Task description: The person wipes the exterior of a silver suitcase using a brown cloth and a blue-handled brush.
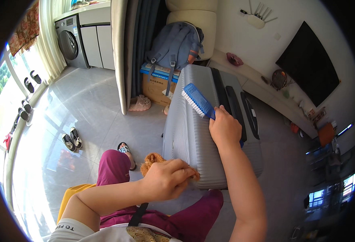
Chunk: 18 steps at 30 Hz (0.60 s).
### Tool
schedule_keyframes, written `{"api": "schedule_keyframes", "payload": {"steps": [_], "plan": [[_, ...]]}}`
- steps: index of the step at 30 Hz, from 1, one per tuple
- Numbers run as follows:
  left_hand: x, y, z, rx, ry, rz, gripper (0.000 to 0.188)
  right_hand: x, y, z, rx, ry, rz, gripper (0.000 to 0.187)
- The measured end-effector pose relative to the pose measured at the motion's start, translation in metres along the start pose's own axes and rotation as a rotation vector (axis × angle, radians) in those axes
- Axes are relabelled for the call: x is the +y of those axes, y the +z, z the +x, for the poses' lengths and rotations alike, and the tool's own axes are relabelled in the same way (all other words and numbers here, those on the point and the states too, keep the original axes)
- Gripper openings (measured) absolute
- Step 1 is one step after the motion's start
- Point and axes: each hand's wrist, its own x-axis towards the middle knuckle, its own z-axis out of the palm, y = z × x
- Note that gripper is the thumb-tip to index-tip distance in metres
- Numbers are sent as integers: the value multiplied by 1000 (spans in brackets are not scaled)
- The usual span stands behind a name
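Note:
A grey ribbed suitcase (203,133) stands upright on the floor between my knees, with black handles along its upper side. My right hand (226,127) is closed round the handle of a blue scrubbing brush (197,100), whose white bristles lie at the suitcase's ribbed face. Near the suitcase's lower near corner, my left hand (167,179) grips a bunched orange-brown cloth (152,160). One end of the cloth sticks out past my fingers and touches the suitcase's edge. My palms are hidden from view.
Behind the suitcase, a blue-grey backpack (173,46) rests on a cardboard box (155,88) beside a curtain (123,56). Black sneakers (72,139) sit on the tiled floor at left. A low white cabinet (262,86) runs along the right wall under a television (308,62).

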Motion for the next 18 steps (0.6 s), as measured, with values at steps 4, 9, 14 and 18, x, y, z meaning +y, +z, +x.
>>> {"api": "schedule_keyframes", "payload": {"steps": [4,9,14,18], "plan": [[-42,11,38,254,-166,122,9,-7,-1,3,-21,3,11,35],[-91,23,75,390,-331,208,12,-13,1,12,-15,37,6,36],[-56,1,34,150,-493,-208,19,-15,-6,9,-68,57,-11,37],[-61,0,34,111,-707,-386,30,-14,-1,1,-23,2,-14,37]]}}
